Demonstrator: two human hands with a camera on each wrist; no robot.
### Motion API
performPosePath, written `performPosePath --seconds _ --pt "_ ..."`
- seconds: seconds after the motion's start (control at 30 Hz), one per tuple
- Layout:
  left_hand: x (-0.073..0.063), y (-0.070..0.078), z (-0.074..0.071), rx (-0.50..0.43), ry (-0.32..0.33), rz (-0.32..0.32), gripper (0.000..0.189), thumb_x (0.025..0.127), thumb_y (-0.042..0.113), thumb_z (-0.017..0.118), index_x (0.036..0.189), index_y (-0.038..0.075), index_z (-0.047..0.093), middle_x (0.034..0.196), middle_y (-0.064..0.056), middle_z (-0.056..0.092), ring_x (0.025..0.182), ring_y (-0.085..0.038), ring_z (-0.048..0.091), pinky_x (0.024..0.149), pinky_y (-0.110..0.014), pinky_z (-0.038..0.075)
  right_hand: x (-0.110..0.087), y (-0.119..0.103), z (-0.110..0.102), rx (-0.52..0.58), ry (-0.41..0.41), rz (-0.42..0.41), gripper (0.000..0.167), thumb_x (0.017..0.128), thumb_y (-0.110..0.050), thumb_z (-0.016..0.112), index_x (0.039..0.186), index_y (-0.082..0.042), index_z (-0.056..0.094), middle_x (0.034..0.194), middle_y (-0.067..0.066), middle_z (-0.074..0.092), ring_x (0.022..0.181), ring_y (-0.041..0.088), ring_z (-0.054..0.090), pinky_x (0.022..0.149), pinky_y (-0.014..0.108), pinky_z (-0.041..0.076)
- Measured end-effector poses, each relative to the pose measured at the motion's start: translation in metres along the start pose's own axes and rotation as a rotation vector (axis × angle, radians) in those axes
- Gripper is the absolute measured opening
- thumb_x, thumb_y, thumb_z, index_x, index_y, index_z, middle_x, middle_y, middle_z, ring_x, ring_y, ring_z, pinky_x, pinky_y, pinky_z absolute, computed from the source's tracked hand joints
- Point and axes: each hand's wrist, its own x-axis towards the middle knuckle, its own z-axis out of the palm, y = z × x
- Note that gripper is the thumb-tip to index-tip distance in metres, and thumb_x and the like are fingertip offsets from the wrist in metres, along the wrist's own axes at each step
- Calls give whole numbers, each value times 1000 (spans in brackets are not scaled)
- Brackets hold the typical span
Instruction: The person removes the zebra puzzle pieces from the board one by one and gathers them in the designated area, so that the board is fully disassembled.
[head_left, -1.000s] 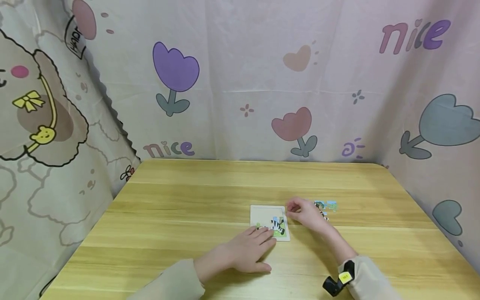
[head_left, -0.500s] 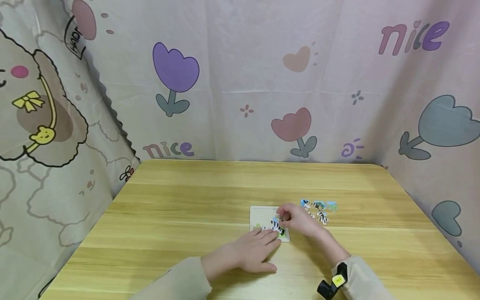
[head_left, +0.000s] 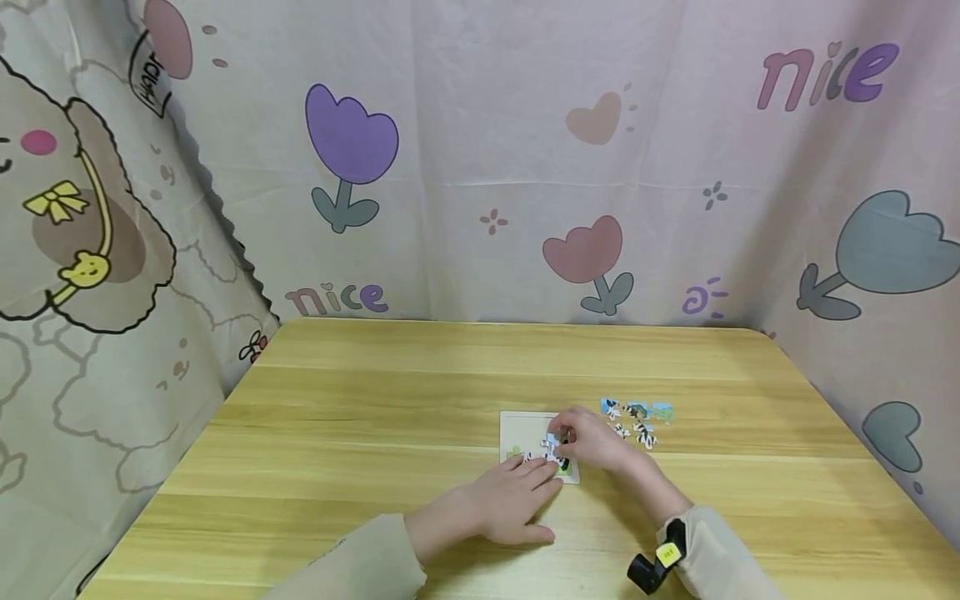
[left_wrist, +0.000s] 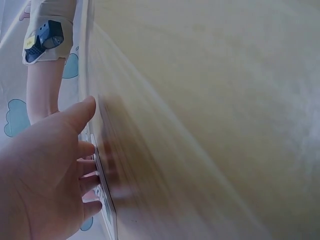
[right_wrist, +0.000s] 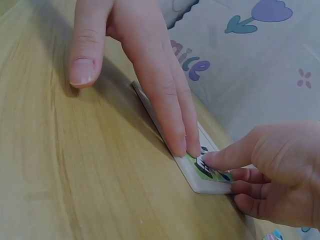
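Note:
A small white puzzle board (head_left: 519,429), partly covered with zebra-and-grass jigsaw pieces, lies on the wooden table. My left hand (head_left: 508,502) rests flat with straight fingers on its near edge, and in the left wrist view the thumb (left_wrist: 82,112) stands apart from the fingers. At the board's right side my right hand (head_left: 596,437) pinches a jigsaw piece (head_left: 551,442) over the filled part. In the right wrist view its thumb (right_wrist: 227,155) presses on the zebra picture (right_wrist: 204,167), with the other fingers curled at the board's edge. My fingers hide part of the picture.
Several loose jigsaw pieces (head_left: 637,410) lie on the table (head_left: 390,392) to the right of the board. A patterned curtain (head_left: 465,150) hangs behind the table. A black wrist camera (head_left: 654,562) sits on the right sleeve.
My right hand has moved left from beside the loose pieces onto the board, uncovering more of those pieces. My left hand has shifted slightly right and stays on the board's near edge.

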Motion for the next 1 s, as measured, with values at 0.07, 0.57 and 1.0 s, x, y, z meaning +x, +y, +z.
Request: performPosePath --seconds 0.07,0.57,1.0 --pt "0 0 1 -1 0 -1 71 92 61 32 144 14 33 150 -5 27 137 -19 23 110 -38 24 0 0 0 1 -7 3 25 75 -5 72 99 -6 64 89 1 54 80 14 52 70 30 47" --pt "-1 -1 0 -9 7 9 70 92 60 35 144 14 34 150 -5 27 137 -19 23 110 -39 24 -2 3 -1 57 4 -43 9 88 -8 61 95 -12 62 72 -6 56 65 10 50 58 25 45" --pt "0 0 4 14 3 4 70 92 61 33 146 15 31 151 -4 24 138 -18 22 110 -38 23 -17 20 -22 141 127 39 21 88 -11 62 106 -2 63 73 -2 55 62 11 46 50 23 41"
